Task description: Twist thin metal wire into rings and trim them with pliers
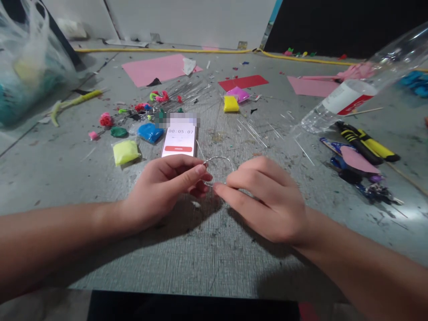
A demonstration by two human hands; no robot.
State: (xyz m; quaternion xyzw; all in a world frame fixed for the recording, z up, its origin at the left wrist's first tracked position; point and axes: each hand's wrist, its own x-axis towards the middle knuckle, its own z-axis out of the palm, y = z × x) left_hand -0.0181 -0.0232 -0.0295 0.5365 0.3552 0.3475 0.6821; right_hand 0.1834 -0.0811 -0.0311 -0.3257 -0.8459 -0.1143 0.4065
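Note:
A thin silver wire point(220, 159) bent into a loop is held between both my hands, just above the grey floor mat point(200, 249). My left hand point(163, 187) pinches one end of the loop with thumb and forefinger. My right hand point(267, 196) pinches the other end, fingers curled. A phone point(179, 139) with a running timer on its screen lies just beyond my left hand.
Bags of coloured clay lie around: yellow point(125, 152), blue point(150, 132), another yellow point(231, 104), purple point(238, 94). A clear plastic bottle point(351, 93) leans in at the right above yellow-black pliers point(366, 143). Pink paper point(157, 69), red paper point(243, 82) and loose wires are scattered behind.

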